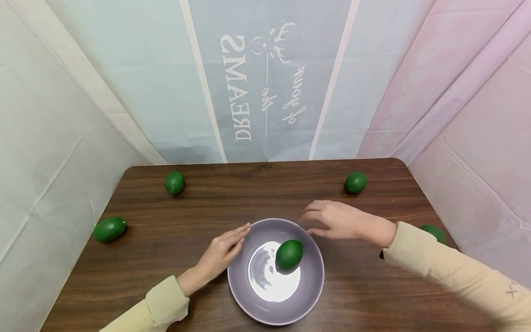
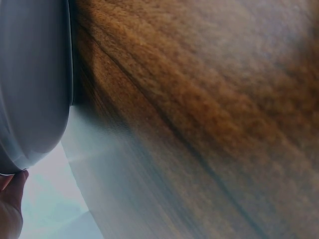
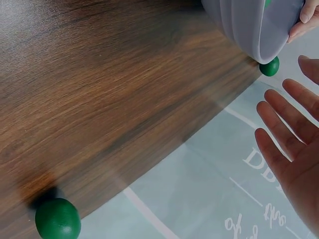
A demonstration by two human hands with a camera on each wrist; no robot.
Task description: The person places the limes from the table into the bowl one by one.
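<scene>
A purple-grey bowl [image 1: 274, 317] sits on the wooden table, with one green lime [image 1: 289, 254] in it. My left hand [image 1: 221, 251] touches the bowl's upper left rim, its fingers fairly straight. In the left wrist view, only a small part of that hand [image 2: 11, 206] shows, against the edge of the bowl [image 2: 32, 84]. Just beyond the upper right rim is my right hand [image 1: 332, 220], holding nothing. Its fingers are spread and loosely bent in the right wrist view, where the hand [image 3: 304, 144] is apart from the bowl [image 3: 239, 25].
Other limes lie around the table: one at back left [image 1: 175, 183], a lime at far left [image 1: 109, 229], one at back right [image 1: 356, 182]. Another lime [image 1: 433, 233] is partly hidden behind the right sleeve. A printed cloth [image 1: 265, 83] hangs behind the table [image 1: 257, 193].
</scene>
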